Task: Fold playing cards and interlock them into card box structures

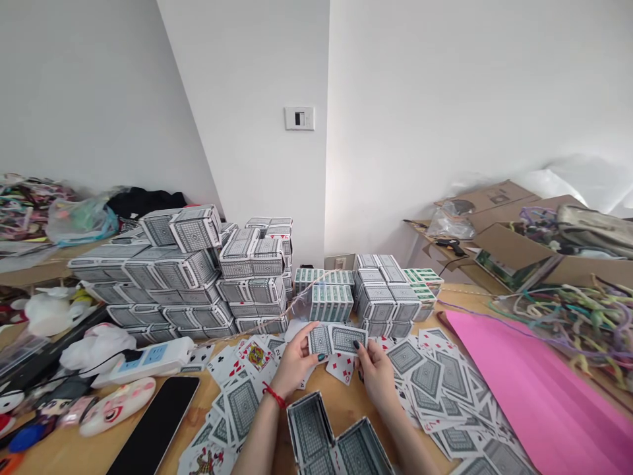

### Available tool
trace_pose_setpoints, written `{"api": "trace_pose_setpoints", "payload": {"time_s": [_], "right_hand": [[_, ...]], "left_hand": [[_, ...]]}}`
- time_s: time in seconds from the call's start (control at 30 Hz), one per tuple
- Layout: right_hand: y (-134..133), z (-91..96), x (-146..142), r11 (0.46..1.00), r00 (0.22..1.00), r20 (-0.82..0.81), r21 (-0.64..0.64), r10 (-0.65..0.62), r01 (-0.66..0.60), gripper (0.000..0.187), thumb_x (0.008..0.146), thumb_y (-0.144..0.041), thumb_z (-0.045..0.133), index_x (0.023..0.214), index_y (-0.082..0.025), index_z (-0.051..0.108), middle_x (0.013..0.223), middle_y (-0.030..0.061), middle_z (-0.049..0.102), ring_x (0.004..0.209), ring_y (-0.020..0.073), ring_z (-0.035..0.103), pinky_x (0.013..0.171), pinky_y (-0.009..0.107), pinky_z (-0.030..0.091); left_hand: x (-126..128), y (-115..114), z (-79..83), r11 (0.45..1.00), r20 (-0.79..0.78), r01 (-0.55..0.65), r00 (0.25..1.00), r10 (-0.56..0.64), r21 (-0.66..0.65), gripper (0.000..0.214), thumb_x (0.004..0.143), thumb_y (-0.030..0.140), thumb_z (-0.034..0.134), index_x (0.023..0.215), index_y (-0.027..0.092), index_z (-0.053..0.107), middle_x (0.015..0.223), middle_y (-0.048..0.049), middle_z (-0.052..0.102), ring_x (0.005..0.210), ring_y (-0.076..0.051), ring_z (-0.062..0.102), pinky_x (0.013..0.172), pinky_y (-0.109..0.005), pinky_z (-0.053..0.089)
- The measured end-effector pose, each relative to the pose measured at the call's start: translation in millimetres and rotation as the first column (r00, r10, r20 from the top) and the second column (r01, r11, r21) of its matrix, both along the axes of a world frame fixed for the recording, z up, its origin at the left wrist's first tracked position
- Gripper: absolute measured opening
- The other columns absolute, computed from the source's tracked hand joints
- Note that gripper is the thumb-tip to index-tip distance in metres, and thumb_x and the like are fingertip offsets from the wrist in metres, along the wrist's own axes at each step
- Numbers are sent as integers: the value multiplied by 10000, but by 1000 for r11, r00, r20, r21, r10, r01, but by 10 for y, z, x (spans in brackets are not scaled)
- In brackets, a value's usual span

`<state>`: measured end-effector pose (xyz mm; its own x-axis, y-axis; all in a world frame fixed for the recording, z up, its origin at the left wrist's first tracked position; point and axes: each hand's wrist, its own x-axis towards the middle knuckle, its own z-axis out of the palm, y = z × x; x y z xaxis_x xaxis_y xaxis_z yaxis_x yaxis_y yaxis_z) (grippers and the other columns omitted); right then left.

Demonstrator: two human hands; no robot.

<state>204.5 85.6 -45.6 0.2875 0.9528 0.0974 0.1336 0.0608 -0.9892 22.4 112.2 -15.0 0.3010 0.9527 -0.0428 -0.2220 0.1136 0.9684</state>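
My left hand (295, 361) and my right hand (374, 369) both pinch a small block made of playing cards (337, 339), patterned backs showing, held just above the wooden table (74, 452). A red string circles my left wrist. Loose playing cards (430, 376) lie scattered face up and face down around both hands. Two open card-built boxes (331, 442) stand close to me, between my forearms.
Tall stacks of card-built blocks (198, 277) fill the back of the table. A black phone (155, 429), a white power strip (148, 359) and toy figures lie at left. Pink paper (534, 389), pipe cleaners (568, 316) and cardboard boxes (514, 244) sit at right.
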Motion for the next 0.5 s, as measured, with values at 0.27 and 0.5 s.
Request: {"api": "trace_pose_setpoints", "payload": {"time_s": [0.27,0.5], "right_hand": [[-19,73,-1,992,982,-144,-21,119,-123,391,727,-585,513,695,-197,540,590,25,595,542,178,537,498,262,422],[-43,165,19,987,979,-148,-54,139,-149,399,689,-579,563,638,-184,545,565,22,591,519,170,526,497,261,430]], "left_hand": [[-12,11,-14,1000,41,19,999,-18,-13,728,578,101,710,1248,173,433,1075,-95,631,962,-228,602,863,-358,463],[-44,-1,-10,998,50,40,998,-37,-47,714,570,122,735,1225,179,458,1081,-97,628,965,-237,606,853,-375,470]]}}
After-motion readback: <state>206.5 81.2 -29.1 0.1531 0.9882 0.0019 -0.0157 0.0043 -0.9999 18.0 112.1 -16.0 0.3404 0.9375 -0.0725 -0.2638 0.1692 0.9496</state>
